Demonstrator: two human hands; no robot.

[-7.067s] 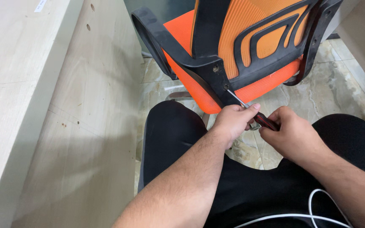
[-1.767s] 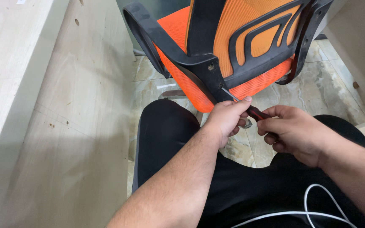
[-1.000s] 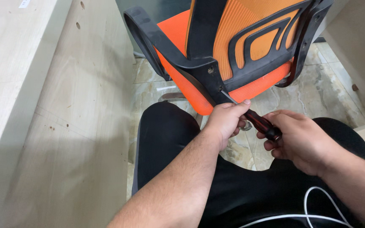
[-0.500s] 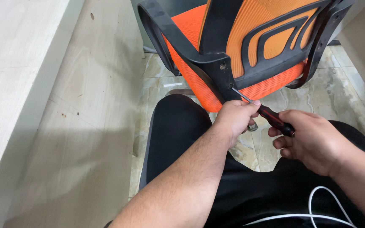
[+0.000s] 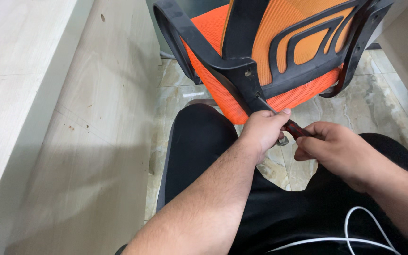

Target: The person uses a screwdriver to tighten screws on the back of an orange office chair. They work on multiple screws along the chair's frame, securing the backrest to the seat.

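Both hands (image 5: 303, 139) grip a screwdriver (image 5: 294, 128) against the chair's black frame (image 5: 249, 82).

A pale wooden panel (image 5: 95, 141) is standing upright beside me on my left, a white cable (image 5: 355, 231) is looping across my black trousers (image 5: 199, 141), and marbled beige floor tiles (image 5: 383, 104) are showing beneath.

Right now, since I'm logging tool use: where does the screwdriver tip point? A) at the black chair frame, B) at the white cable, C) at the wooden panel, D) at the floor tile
A: the screwdriver, held by the right hand and steadied by the left hand, runs its shaft up to the black chair frame near a screw hole.
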